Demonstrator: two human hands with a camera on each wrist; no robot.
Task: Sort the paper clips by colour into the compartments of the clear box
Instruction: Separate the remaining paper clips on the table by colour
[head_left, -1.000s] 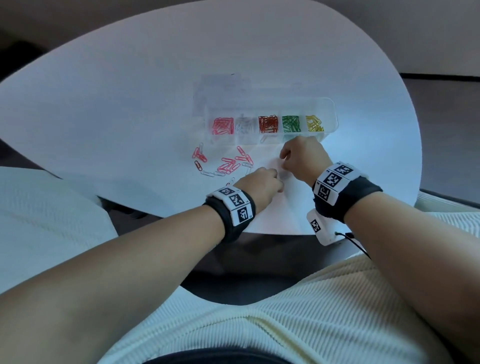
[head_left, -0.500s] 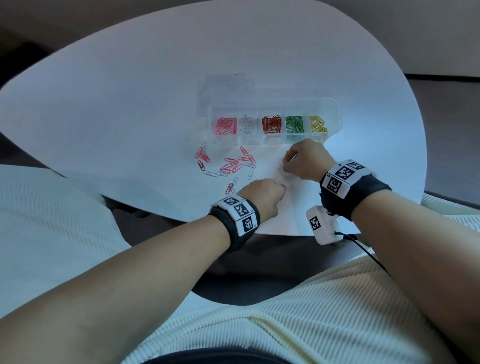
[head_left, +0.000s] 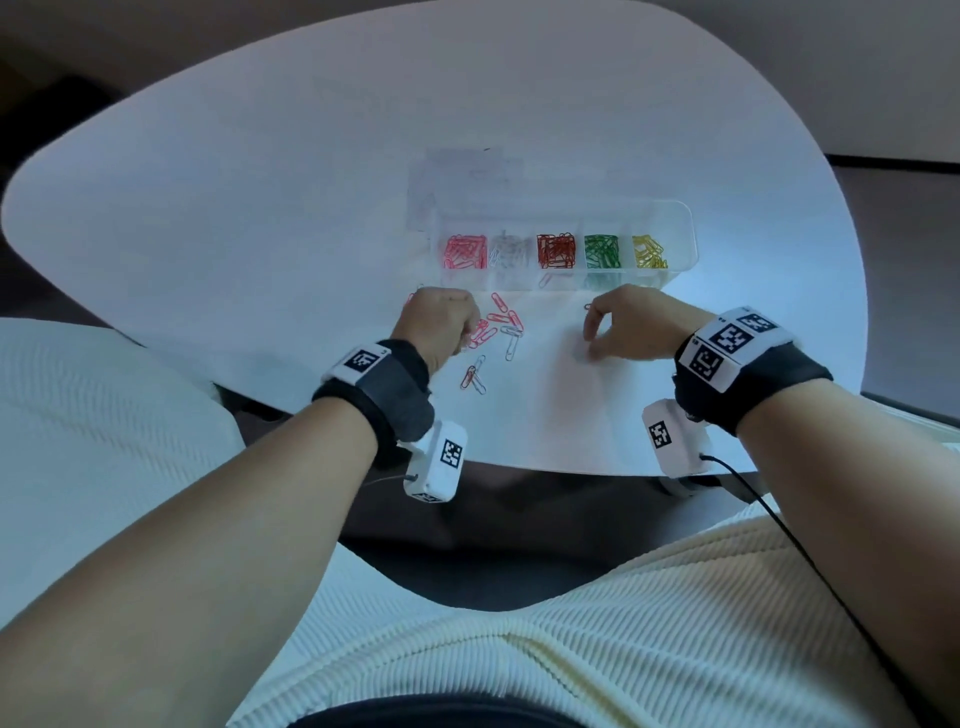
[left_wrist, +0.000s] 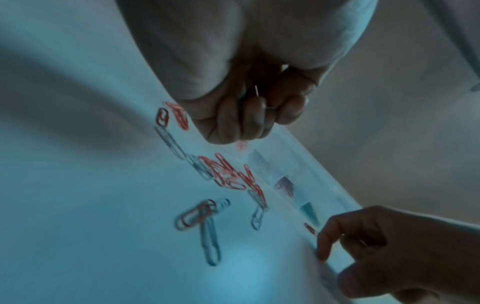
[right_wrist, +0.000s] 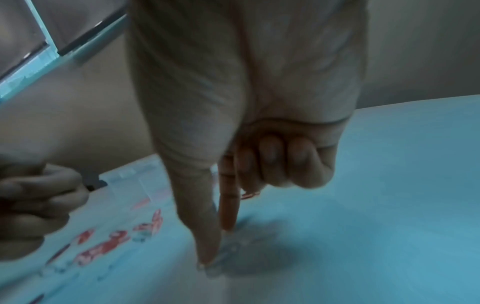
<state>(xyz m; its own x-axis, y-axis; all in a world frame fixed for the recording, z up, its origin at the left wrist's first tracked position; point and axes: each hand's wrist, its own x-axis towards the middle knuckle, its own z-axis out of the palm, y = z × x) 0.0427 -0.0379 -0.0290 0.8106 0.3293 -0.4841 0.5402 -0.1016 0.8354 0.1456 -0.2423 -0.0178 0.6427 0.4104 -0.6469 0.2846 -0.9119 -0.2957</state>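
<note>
Thin wire paper clips (head_left: 496, 332): near weightless, springy, slick on the white table (head_left: 260, 208), prone to hooking into each other. Best taken one at a time by fingertip pinch across the long loops, or slid free of the heap first; probably awkward to lift flat off the surface.

Clear box (head_left: 680, 228) sits at mid-table, five filled compartments left to right: pink, white/clear, red, green, yellow. Unsorted heap lies just in front of box's left half, mostly pink with some pale ones; a separate tangled pair (head_left: 472, 376) lies nearer the table edge than the heap.

Left hand (head_left: 441, 325) over heap's left side, fingers curled into a fist; left wrist view shows a thin pale wire end (left_wrist: 256, 90) sticking out between the curled fingers, so likely gripping a clip, colour not readable. Right hand (head_left: 631, 325) in front of box's right half, thumb and index tips down at the table pinching at a pale clip (right_wrist: 223, 257), other fingers curled; a reddish clip (right_wrist: 250, 195) shows behind the index finger, held or lying on the table not clear.

Hidden: clips under left hand, box's front wall contents partly mirrored, wrist views blurred, pale clips almost vanish against the table.
</note>
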